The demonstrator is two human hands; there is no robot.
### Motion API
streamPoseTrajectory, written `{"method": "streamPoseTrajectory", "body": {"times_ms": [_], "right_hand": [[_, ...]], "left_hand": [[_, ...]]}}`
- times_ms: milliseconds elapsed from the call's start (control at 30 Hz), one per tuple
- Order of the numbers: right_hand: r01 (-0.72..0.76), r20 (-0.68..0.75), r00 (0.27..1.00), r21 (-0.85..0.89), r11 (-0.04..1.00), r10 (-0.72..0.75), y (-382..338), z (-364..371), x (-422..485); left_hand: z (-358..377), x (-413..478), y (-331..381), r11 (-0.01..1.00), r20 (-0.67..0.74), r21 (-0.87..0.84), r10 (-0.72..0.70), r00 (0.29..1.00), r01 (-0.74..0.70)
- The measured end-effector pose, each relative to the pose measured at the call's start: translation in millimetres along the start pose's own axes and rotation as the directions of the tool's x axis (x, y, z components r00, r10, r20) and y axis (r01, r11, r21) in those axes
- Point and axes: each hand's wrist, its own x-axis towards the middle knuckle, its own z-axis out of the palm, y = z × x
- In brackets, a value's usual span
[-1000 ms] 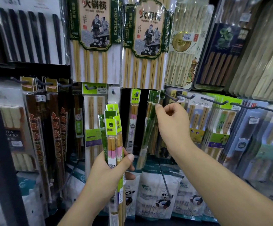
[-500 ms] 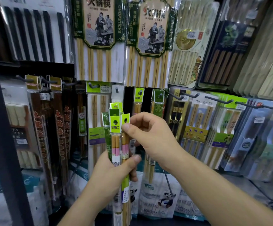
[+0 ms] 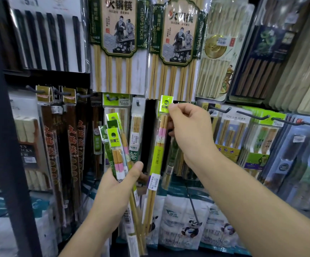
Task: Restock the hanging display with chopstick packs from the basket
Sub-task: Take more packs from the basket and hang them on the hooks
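My left hand (image 3: 117, 190) grips a bundle of chopstick packs (image 3: 116, 151) with lime-green header cards and pink bands, held upright at lower centre. My right hand (image 3: 189, 130) pinches the green header of a single chopstick pack (image 3: 158, 145), which hangs down in front of a dark gap in the hanging display. Just right of that hand, more green-topped packs (image 3: 172, 158) hang on the display, partly hidden behind my wrist. The basket is out of view.
Black pegs (image 3: 250, 116) jut out at the right with green-labelled packs. Dark red-lettered packs (image 3: 72, 145) hang at the left beside a black upright post (image 3: 4, 127). Large bamboo chopstick packs (image 3: 119, 43) hang above. White panda-print bags (image 3: 184, 223) sit below.
My right hand drew one pack out of the bundle in my left hand and carried it up and to the right toward the display gap. The left hand stayed low with the remaining packs.
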Motion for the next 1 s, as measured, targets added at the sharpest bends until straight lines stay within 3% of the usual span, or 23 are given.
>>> {"method": "streamPoseTrajectory", "body": {"times_ms": [67,300,600,667,800,900,1000], "right_hand": [[0.007,-0.019,1.000,-0.034,0.999,-0.007,2.0,2.0,1.2],[0.033,-0.107,0.993,-0.092,0.995,-0.043,12.6,7.5,0.7],[-0.039,-0.130,0.991,-0.060,0.997,0.031,22.9,4.9,-15.3],[-0.018,-0.043,0.999,-0.045,0.999,0.016,22.6,4.5,-24.6],[0.041,0.278,0.961,-0.087,0.995,-0.015,19.5,8.2,-39.4],[0.123,0.274,0.958,-0.144,0.982,-0.080,17.6,7.4,-38.0],[0.070,0.186,0.981,-0.070,0.995,-0.056,13.0,3.8,-28.5]], "left_hand": [[-0.6,0.8,0.9,0.997,0.015,-0.075,-0.006,1.000,0.007],[-6.7,-0.2,0.5,0.989,0.049,0.139,0.046,0.998,-0.053],[-6.5,-0.9,1.2,0.994,0.077,0.102,0.024,0.997,-0.032],[-5.9,-2.1,3.4,0.997,0.111,0.082,-0.006,0.994,-0.003],[-1.7,-5.6,4.8,0.998,0.157,0.036,-0.055,0.986,0.049],[2.3,-5.1,2.3,0.997,0.148,-0.044,-0.060,0.987,0.067],[0.2,-2.5,0.3,0.997,0.097,-0.062,-0.033,0.995,0.039]]}}
